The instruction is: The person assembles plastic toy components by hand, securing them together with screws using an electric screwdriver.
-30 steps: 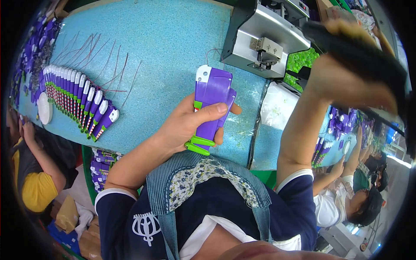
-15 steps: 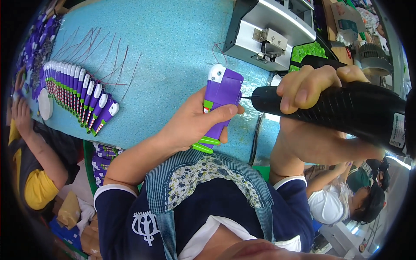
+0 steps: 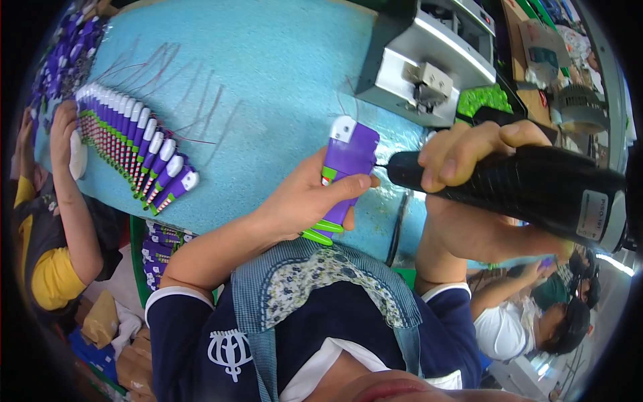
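Observation:
My left hand [image 3: 301,199] is closed around a purple plastic casing [image 3: 353,155] with a white top end and green pieces at its lower end. The thumb lies across its face. A thin wire rises from the white end. In my right hand [image 3: 469,175] is a black electric screwdriver [image 3: 536,191], held level with its tip pointing left. The bit meets the casing's right side edge; whether it sits in a screw there is too small to tell.
On the blue tabletop [image 3: 268,67], a fanned row of similar purple casings [image 3: 137,144] with trailing wires lies at left. A metal machine [image 3: 402,67] stands at back right, beside green parts [image 3: 483,100]. A co-worker's arm [image 3: 70,194] reaches in at far left.
The view has shifted slightly. The casing and my left hand sit a little lower and to the right in the picture. At far left, the co-worker's hand has moved up by the row.

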The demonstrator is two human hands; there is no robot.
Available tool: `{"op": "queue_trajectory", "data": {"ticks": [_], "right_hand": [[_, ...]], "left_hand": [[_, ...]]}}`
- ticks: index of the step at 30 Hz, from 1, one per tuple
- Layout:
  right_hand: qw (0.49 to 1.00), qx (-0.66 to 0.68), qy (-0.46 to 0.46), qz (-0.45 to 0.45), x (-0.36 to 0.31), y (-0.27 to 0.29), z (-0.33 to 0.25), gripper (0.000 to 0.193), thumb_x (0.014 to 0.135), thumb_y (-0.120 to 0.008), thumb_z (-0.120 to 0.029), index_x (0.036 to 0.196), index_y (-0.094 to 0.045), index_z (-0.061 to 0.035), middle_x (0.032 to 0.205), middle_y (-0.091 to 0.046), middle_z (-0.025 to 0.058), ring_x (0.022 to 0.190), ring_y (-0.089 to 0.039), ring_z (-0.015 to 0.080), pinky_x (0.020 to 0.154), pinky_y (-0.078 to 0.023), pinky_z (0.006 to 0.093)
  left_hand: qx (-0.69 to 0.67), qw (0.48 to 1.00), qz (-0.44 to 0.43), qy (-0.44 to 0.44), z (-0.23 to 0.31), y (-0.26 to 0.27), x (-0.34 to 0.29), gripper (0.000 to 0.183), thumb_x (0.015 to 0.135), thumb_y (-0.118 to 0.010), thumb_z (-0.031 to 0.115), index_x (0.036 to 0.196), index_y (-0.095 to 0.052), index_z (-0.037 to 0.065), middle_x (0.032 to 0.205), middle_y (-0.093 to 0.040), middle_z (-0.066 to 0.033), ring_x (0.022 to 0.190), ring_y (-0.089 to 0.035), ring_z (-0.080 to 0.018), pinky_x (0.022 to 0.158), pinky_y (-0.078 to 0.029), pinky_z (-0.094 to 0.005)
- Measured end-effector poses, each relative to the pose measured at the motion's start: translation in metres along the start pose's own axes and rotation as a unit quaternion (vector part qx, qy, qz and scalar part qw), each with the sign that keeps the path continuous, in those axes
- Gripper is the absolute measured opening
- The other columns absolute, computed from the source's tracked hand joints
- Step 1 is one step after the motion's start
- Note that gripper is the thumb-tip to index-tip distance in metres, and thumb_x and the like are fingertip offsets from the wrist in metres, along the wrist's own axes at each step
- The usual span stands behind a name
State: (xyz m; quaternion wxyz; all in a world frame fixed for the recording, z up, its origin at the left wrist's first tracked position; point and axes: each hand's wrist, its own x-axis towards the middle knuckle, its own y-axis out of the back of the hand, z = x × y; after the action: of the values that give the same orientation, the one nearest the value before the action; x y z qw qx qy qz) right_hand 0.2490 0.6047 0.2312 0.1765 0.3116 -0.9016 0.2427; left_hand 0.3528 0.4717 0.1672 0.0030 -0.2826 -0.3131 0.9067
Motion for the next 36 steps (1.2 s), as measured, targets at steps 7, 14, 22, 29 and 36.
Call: {"op": "queue_trajectory", "data": {"ticks": [7, 14, 22, 29, 36], "right_hand": [[0.994, -0.023, 0.025, 0.105, 0.009, 0.012, 0.003, 0.093, 0.079, -0.031, -0.082, 0.121, -0.039, 0.0007, 0.068, -0.054, 0.0146, 0.052, -0.051, 0.0221, 0.054, -0.045, 0.0348], [0.976, -0.124, -0.034, 0.173, -0.028, 0.033, 0.037, 0.092, 0.076, -0.042, -0.080, 0.117, -0.040, 0.0019, 0.065, -0.052, 0.0132, 0.053, -0.051, 0.0200, 0.050, -0.044, 0.0287], [0.971, -0.080, -0.063, 0.216, -0.025, 0.035, 0.034, 0.091, 0.073, -0.051, -0.078, 0.117, -0.040, 0.0011, 0.066, -0.053, 0.0126, 0.053, -0.050, 0.0195, 0.047, -0.044, 0.0289], [0.953, -0.091, -0.064, 0.282, -0.029, 0.039, 0.033, 0.088, 0.077, -0.050, -0.075, 0.121, -0.038, -0.0002, 0.062, -0.052, 0.0123, 0.047, -0.049, 0.0199, 0.045, -0.042, 0.0300], [0.962, -0.140, -0.054, 0.229, -0.022, 0.028, 0.031, 0.080, 0.081, -0.050, -0.070, 0.120, -0.041, -0.0013, 0.064, -0.053, 0.0117, 0.048, -0.050, 0.0183, 0.044, -0.041, 0.0266]], "left_hand": [[0.010, 0.998, 0.059, -0.007, 0.042, 0.033, -0.015, 0.044, 0.087, -0.066, 0.030, 0.116, -0.048, 0.003, 0.091, -0.064, -0.0096, 0.059, -0.062, -0.0150, 0.050, -0.048, -0.0263], [0.197, 0.937, 0.268, -0.108, 0.175, 0.128, -0.021, 0.033, 0.076, -0.067, 0.017, 0.099, -0.051, 0.000, 0.074, -0.062, -0.0112, 0.052, -0.059, -0.0178, 0.045, -0.050, -0.0315], [0.300, 0.808, 0.434, -0.263, 0.338, 0.370, 0.044, 0.037, 0.076, -0.075, 0.015, 0.104, -0.058, -0.003, 0.089, -0.065, -0.0113, 0.069, -0.065, -0.0200, 0.060, -0.053, -0.0349], [0.534, 0.488, 0.622, -0.300, 0.377, 0.446, 0.130, 0.067, 0.070, -0.078, 0.035, 0.115, -0.051, -0.005, 0.107, -0.062, -0.0252, 0.100, -0.062, -0.0338, 0.084, -0.049, -0.0440], [0.621, 0.492, 0.601, -0.104, 0.386, 0.459, 0.165, 0.054, 0.086, -0.052, 0.036, 0.125, -0.043, -0.001, 0.121, -0.054, -0.0291, 0.113, -0.053, -0.0425, 0.095, -0.044, -0.0466]]}}
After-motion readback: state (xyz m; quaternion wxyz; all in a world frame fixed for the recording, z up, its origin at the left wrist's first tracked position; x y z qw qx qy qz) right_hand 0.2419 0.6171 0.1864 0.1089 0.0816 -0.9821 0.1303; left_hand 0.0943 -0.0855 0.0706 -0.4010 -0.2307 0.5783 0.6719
